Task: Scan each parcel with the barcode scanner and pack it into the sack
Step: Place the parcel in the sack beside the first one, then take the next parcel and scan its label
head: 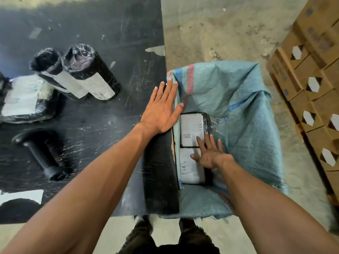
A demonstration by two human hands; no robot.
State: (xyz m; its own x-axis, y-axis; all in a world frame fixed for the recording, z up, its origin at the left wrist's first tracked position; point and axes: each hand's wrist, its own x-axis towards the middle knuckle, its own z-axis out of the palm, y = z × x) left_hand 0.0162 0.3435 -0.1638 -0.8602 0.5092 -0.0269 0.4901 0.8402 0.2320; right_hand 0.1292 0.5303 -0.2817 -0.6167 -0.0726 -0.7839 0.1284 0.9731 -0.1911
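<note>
Packing is the step in hand: the right hand [211, 154] reaches down into the blue woven sack [244, 99], its fingers [200, 142] spread flat and grasping nothing, pressing on two flat parcels with white labels, the nearer parcel [190, 167] under the palm's edge and the farther parcel [192, 127] just beyond it, lying end to end at the bottom of the sack. The left hand [163, 109] lies open, palm down, on the table [119, 43] edge, fingertips on the sack's rim, seemingly pinning the mouth open against the table; it holds nothing either. Farther left on the table, the black barcode scanner [40, 153] lies on its side, untouched. Beyond it wait a flat wrapped parcel [23, 98] at the left edge and two black rolled parcels [80, 74] with labels, side by side and touching. Cardboard boxes [310, 70] are stacked on the floor at right. Next, likely, the right hand must come out of the sack and take up the scanner while a waiting parcel is turned label-up.
</note>
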